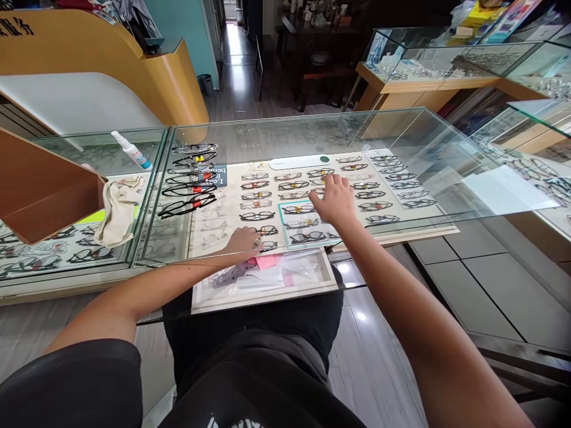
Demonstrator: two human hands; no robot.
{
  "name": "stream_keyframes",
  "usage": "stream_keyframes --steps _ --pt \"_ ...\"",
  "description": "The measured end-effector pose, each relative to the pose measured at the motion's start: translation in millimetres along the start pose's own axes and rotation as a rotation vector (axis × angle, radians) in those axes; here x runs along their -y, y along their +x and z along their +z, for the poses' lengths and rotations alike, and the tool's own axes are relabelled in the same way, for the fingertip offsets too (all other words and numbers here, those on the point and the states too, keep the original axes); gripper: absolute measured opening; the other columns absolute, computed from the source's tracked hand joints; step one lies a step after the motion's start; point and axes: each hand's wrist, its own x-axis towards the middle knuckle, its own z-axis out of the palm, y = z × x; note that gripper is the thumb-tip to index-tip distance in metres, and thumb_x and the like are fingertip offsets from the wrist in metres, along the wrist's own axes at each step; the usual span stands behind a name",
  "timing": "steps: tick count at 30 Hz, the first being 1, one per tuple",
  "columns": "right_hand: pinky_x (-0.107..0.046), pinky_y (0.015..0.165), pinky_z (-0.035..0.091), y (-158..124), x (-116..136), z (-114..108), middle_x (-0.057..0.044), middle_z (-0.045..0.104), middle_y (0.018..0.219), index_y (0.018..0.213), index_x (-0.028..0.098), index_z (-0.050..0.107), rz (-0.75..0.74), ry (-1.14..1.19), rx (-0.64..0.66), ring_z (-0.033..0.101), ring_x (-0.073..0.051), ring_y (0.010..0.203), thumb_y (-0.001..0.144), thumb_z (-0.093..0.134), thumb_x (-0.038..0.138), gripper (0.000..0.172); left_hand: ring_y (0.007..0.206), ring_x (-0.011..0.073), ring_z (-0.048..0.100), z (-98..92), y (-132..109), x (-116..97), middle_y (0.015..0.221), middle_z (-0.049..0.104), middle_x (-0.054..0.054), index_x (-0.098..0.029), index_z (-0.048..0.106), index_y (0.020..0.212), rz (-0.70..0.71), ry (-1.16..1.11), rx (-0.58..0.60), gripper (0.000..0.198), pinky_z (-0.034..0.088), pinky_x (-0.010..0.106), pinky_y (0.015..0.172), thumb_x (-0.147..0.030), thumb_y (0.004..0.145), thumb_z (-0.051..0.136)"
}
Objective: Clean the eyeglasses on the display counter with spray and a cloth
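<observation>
My left hand (244,241) reaches into the near side of a glass display case. Its fingers are drawn together at the left end of a pair of dark-framed eyeglasses (266,230), and part of that frame is hidden by them. Farther in and to the right, my right hand (336,199) is over the rows, thumb apart from bent fingers. A pair of eyeglasses (320,173) lies just beyond its fingertips. Below its wrist, a teal-edged panel (282,223) bears several frames, including thick black eyeglasses (307,237).
Stacked eyeglasses (190,189) rest at the left on the glass top. An open drawer (263,295) holding plastic bags juts out below the case. At the left are a brown box (49,184), a cloth (116,217) and a spray bottle (132,151). White paper (506,190) lies right.
</observation>
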Motion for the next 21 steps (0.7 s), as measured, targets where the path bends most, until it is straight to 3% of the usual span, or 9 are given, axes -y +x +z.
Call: stream_keyframes --steps 5,21 --pt "-0.071 0.116 0.047 1 -3 4 -0.027 0.066 0.149 0.142 0.013 0.063 -0.009 0.002 -0.021 0.055 -0.05 0.136 0.1 0.052 0.048 0.056 0.123 0.0348 0.068 -4.1 10 5 0.127 0.075 0.016 -0.021 0.078 0.135 -0.083 0.007 -0.088 0.037 0.05 0.047 0.102 -0.04 0.112 0.056" --pt "-0.069 0.117 0.047 -1 1 -2 -0.028 0.065 0.151 0.145 0.011 0.062 0.007 -0.012 0.003 0.055 -0.049 0.138 0.1 0.053 0.047 0.058 0.118 0.0353 0.066 3.5 27 12 0.112 0.076 0.014 -0.025 0.087 0.108 -0.084 0.012 -0.063 0.03 0.047 0.049 0.097 -0.036 0.108 0.059"
